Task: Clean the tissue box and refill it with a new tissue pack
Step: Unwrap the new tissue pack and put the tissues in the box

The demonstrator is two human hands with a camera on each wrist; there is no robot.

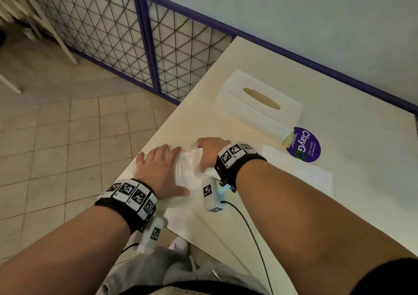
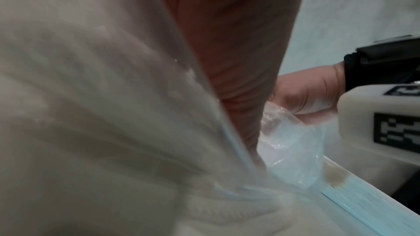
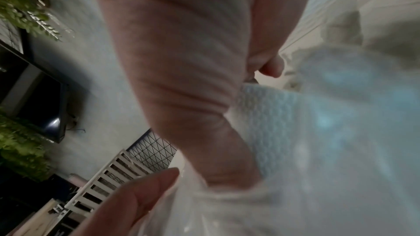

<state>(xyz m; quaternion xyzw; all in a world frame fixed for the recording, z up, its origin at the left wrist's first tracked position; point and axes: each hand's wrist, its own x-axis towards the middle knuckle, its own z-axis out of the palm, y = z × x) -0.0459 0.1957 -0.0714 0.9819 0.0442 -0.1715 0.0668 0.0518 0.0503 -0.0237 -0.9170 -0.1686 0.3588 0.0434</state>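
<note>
The new tissue pack (image 1: 187, 170), white tissues in clear plastic wrap, lies near the table's left front edge. My left hand (image 1: 158, 168) presses flat on its left part with the fingers spread. My right hand (image 1: 210, 152) grips the pack's right end, fingers curled into the wrap. In the left wrist view the right hand (image 2: 306, 92) pinches a loose fold of plastic wrap (image 2: 286, 143). The right wrist view shows embossed tissue (image 3: 268, 114) under the wrap beside my right hand (image 3: 181, 60). The white tissue box (image 1: 260, 104), its oval slot facing up, stands farther back on the table, apart from both hands.
A purple round sticker (image 1: 304, 144) is on the cream table (image 1: 339, 204) by the box, with a pale yellow-green cloth piece (image 1: 289, 137) on it. A flat white sheet (image 1: 300, 170) lies right of my right wrist. A purple mesh fence (image 1: 140, 41) and tiled floor (image 1: 56, 136) are to the left.
</note>
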